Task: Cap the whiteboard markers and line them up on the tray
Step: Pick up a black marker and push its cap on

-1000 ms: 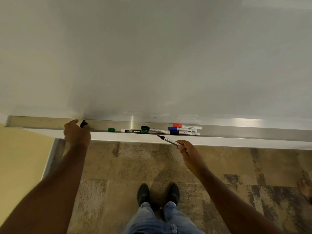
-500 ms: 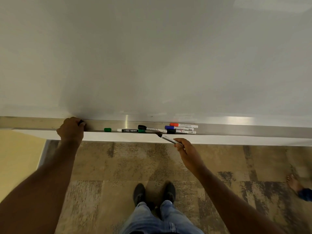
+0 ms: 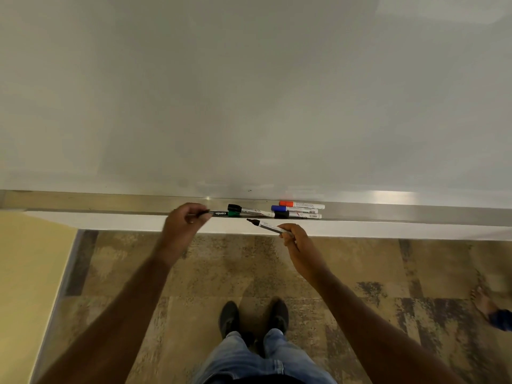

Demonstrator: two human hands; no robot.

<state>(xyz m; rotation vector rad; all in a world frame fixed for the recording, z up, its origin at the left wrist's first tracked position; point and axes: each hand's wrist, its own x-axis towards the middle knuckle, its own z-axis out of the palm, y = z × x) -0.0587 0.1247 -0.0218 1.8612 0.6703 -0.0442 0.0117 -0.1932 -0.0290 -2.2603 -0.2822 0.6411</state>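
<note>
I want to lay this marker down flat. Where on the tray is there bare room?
The tray is bare right of the red marker, and left of the left hand to its end. It is crowded between the left hand and the red, blue and black markers.

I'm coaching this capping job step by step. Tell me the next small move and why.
Probably bring the two hands together and press the small black cap, pinched in the left hand, onto the bare black tip of the white-barrelled marker held by the right hand. That tip points toward the left hand, just off the metal tray.
</note>
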